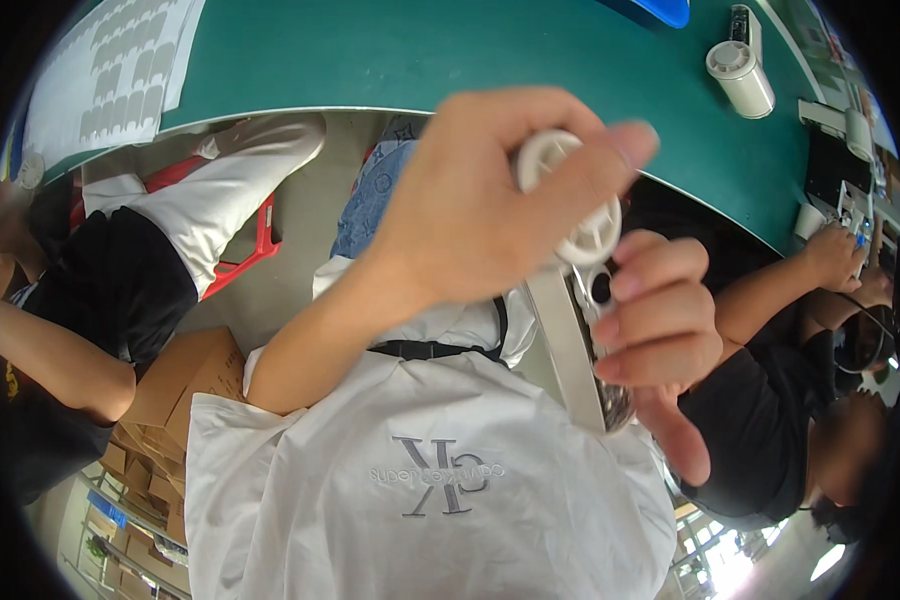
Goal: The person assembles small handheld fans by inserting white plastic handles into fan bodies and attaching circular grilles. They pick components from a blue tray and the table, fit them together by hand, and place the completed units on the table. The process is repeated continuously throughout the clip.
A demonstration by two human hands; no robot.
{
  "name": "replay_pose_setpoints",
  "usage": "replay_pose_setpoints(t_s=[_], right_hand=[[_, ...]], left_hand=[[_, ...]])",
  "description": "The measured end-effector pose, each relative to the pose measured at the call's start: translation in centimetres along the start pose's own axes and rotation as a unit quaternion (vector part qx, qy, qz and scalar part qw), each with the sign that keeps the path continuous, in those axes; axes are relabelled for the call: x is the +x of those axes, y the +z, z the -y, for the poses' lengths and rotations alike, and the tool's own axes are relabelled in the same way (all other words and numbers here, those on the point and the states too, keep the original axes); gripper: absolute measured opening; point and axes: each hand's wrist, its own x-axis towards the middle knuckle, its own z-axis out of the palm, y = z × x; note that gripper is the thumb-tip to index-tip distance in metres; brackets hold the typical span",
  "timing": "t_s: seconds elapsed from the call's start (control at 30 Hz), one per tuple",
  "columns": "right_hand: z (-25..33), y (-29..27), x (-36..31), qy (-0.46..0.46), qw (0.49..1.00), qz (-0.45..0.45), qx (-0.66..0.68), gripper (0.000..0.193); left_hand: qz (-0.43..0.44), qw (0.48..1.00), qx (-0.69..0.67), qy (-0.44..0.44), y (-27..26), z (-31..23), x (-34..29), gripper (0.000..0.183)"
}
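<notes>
In front of my chest I hold a white handheld device (582,350) with a cylindrical, spoked head (592,235) and a long rectangular handle. The device looks like a small fan, but its exact kind is uncertain. My left hand (490,190) wraps around the head, its thumb laid across the spoked part. Below it, the curled fingers of my right hand (665,320) press against the handle's side, thumb pointing down. That side of the handle looks open, with parts inside that are partly hidden by my fingers.
Beyond my hands runs the green table (370,60). A similar white device (745,85) lies on its far right, near a blue tray (660,10). White sheets with grey shapes (120,80) lie far left. Co-workers sit on both sides; cardboard boxes (195,375) stand at left.
</notes>
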Motion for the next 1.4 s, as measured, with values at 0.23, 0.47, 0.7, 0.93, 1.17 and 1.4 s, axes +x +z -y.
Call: replay_pose_setpoints(t_s=[0.23,0.47,0.7,0.93,1.17,1.4], right_hand=[[1.9,1.0,1.1,-0.051,0.998,0.033,0.037,0.063],[3.4,0.7,1.9,-0.078,0.997,0.020,0.000,0.061],[4.5,-0.8,3.0,-0.007,0.986,0.162,-0.039,0.058],[3.1,-0.9,2.1,-0.039,0.996,0.075,-0.007,0.065],[2.2,-1.7,-1.2,0.276,0.954,-0.118,-0.023,0.071],[-2.4,-5.3,3.0,0.312,0.928,-0.048,-0.198,0.045]], left_hand=[[0.046,0.998,-0.049,0.004,2.9,0.9,-1.7,0.028],[0.067,0.996,-0.062,0.012,4.4,0.1,-0.4,0.036],[0.074,0.996,-0.050,0.004,4.3,-0.2,0.1,0.036],[0.082,0.995,-0.043,-0.036,4.0,0.0,0.2,0.034],[-0.083,0.967,-0.021,0.238,0.7,-0.4,2.0,0.021],[0.069,0.921,0.246,0.296,-4.0,-2.0,7.8,0.034]])
